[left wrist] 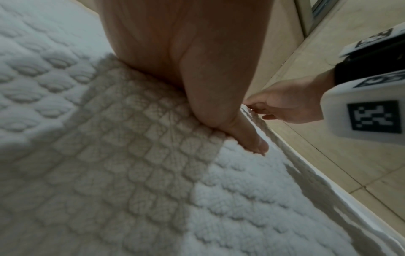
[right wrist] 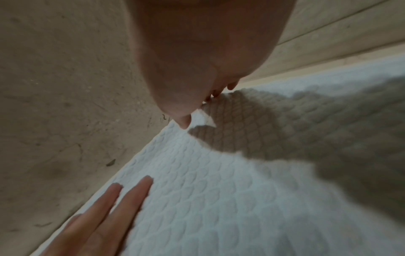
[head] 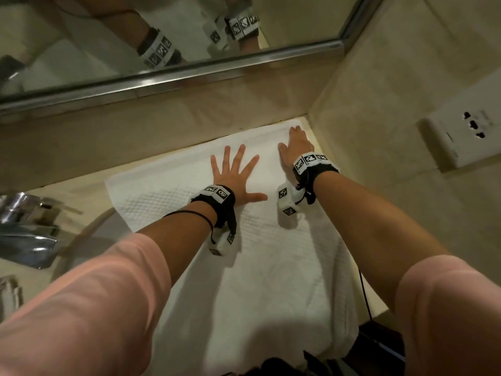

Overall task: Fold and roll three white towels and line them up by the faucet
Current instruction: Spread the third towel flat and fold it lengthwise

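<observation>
Beige stone surface (head: 67,191) in a bathroom corner, mirror (head: 108,36) at 12 o'clock, side wall with a socket plate (head: 461,137) at 3 o'clock.

Item 1, my left hand (head: 235,176): arm extended forward, palm down, fingers (head: 240,158) straight and spread wide, thumb out toward 3 o'clock. It lies flat on the white towel (head: 257,253) and grips nothing; the left wrist view shows the heel of the palm and the thumb (left wrist: 247,138) pressed into the pile.

Item 2, my right hand (head: 294,147): arm extended toward 1 o'clock, reaching the towel's far right corner where the two walls meet. Its fingers are bent down onto the corner; the left wrist view shows the fingertips (left wrist: 254,105) at the towel's edge. Whether they pinch the cloth or only press it, I cannot tell.

Item 3, white towel: one piece, spread flat, not yet rolled. Diamond-quilted weave, thick raised hem along its edges. The far edge lies against the back wall, the right edge against the side wall, and the near end runs to the front of the surface at 6 o'clock.

Item 4, chrome faucet (head: 24,229): at 9 o'clock, apart from the towel, beside the curved rim of a basin (head: 81,234).
</observation>
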`<state>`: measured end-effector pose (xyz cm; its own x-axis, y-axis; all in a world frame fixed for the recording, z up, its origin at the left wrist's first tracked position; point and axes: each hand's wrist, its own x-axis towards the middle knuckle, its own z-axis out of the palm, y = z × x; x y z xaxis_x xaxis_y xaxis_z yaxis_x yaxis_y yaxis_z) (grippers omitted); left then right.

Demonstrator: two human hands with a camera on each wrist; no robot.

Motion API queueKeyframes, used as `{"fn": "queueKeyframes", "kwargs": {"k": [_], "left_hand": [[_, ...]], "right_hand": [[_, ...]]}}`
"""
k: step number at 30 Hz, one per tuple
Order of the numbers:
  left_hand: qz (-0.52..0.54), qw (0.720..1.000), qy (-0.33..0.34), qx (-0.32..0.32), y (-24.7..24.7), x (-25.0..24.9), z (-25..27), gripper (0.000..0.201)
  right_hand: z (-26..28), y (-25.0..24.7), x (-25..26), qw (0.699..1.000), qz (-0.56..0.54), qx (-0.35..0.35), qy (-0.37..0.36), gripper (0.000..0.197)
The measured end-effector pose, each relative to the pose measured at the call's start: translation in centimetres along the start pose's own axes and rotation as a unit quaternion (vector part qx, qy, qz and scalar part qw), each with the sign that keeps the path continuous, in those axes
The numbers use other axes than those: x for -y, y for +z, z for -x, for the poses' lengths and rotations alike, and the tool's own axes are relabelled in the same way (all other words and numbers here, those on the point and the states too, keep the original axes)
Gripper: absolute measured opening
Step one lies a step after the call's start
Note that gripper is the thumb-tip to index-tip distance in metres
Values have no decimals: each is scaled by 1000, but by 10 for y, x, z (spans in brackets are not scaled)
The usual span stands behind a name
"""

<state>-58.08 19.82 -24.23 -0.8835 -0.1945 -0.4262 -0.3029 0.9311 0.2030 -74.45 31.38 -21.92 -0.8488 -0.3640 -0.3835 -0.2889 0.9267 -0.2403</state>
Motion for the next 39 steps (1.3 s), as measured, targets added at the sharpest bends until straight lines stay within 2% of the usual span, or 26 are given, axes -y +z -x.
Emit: {"fn": "queueKeyframes", "kwargs": {"k": [4, 7, 9, 14, 19, 23, 27, 30, 33, 39], "left_hand": [[8, 1000, 4, 0, 0, 1, 1, 112], [14, 1000, 10, -4, -1, 2, 3, 112], [20, 1000, 13, -5, -2, 2, 3, 111], [14, 1000, 17, -20, -3, -3, 8, 109], [6, 997, -24, -67, 4, -22, 23, 93], [32, 990, -20, -139, 9, -32, 42, 80], [110, 975, -7, -193, 13, -30, 65, 69], [128, 974, -38, -183, 16, -29, 88, 56], [129, 979, -67, -145, 20, -28, 113, 46], [155, 972, -162, -69, 47, -26, 174, 41]], "right_hand": [[30, 8, -11, 992, -83, -90, -7, 54], [71, 20, -24, 963, -195, -183, 18, 37], [104, 30, -37, 949, -231, -209, 44, 28], [184, 58, -88, 961, -195, -175, 94, 22], [232, 65, -123, 960, -184, -138, 158, 18], [264, 71, -135, 959, -173, -145, 170, 18], [290, 76, -147, 957, -168, -147, 187, 21], [308, 84, -157, 953, -182, -147, 194, 23], [322, 92, -165, 956, -177, -143, 184, 25], [340, 91, -175, 979, -142, -91, 117, 34]]}}
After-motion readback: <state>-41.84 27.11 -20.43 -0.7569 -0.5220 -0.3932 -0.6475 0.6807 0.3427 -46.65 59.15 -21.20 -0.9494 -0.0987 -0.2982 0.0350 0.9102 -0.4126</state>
